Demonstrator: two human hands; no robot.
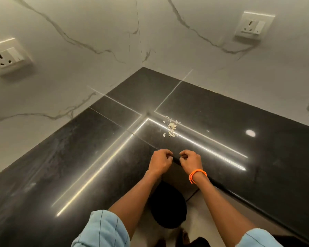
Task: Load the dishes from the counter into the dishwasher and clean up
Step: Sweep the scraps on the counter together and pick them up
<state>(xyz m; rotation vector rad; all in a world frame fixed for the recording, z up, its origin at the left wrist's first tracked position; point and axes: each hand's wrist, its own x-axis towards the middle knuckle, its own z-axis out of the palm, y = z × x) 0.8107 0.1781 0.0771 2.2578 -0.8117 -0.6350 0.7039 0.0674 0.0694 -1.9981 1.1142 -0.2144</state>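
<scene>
Counter (221, 131) crumbs (171, 127), both hands' fingers (165, 154) curled, empty

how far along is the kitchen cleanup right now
Done: no dishes show on the black counter; whether they were loaded is out of view. In hand: nothing visible; left hand and right hand are curled at the inner edge. Left: the pale food scraps need clearing.

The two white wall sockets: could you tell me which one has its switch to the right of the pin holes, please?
Both do; the left-wall white socket and the right-wall white socket match, so only the wall distinguishes them.
</scene>
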